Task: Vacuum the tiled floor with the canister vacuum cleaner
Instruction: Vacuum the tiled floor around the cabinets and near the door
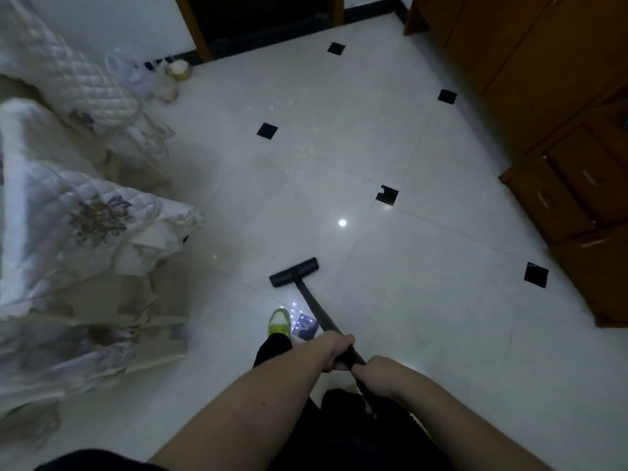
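The black vacuum wand [314, 307] runs from my hands down to a flat black floor head [294, 272] resting on the white tiled floor [339, 137], just ahead of my foot. My left hand [336, 351] is shut on the wand higher up the tube. My right hand [379, 377] is shut on it just behind, nearer my body. Small pale crumbs [302, 149] lie scattered on the tiles farther ahead. The canister itself is out of view.
A bed with a quilted floral cover [85, 215] fills the left side. Wooden cabinets with drawers [560, 147] line the right. Plastic bags and a small pot [178, 70] sit by the far wall near a dark doorway [265, 22]. My green-and-white shoe [279, 322] stands beside a small dark card [307, 327].
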`<state>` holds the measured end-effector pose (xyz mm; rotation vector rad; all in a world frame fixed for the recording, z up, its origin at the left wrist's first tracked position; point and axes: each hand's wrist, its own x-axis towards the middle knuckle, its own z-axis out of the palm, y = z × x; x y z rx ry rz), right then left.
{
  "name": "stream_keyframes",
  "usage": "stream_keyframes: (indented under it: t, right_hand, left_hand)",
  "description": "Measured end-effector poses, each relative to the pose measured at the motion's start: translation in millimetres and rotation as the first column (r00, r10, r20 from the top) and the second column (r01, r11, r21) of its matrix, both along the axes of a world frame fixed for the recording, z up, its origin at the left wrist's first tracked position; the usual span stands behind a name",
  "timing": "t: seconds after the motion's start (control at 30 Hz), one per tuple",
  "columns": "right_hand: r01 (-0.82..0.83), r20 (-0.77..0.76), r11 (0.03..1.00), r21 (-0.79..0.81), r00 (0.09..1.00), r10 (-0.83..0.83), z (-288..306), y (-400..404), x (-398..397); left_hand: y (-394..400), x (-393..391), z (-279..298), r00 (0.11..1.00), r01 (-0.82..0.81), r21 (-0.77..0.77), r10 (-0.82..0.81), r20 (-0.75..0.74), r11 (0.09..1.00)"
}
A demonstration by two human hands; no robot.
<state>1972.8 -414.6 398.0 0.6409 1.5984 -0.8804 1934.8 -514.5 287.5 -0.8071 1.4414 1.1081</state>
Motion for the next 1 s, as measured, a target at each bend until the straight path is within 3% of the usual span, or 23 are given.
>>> stream_keyframes:
  t: [0.3, 0.47, 0.63, 1.0]
  right_hand:
    - [-0.233, -0.058, 0.967, 0.100, 0.969, 0.240, -4.6, -92.0, -77.8]
    - [-0.076, -0.004, 0.995, 0.068, 0.997, 0.076, -7.7, -123.3, -115.3]
    - [-0.022, -0.017, 0.996, 0.087, 1.000, 0.023, -16.6, -136.2, -131.3]
    - [0.043, -0.025, 0.995, 0.084, 0.999, -0.042, -5.8, -91.5, -74.3]
  left_hand:
    - [-83.0, -74.0, -26.5, 0.999, -0.036, 0.001, 0.036, -0.023, 0.999]
    - [-112.1, -114.7, -38.3, 1.000, -0.011, -0.015, 0.011, -0.004, 1.000]
    - [-121.9, -138.7, -49.2, 0.995, 0.096, -0.031, -0.097, -0.010, 0.995]
    - [-76.6, -97.4, -23.7, 0.945, 0.321, 0.072, -0.324, 0.043, 0.944]
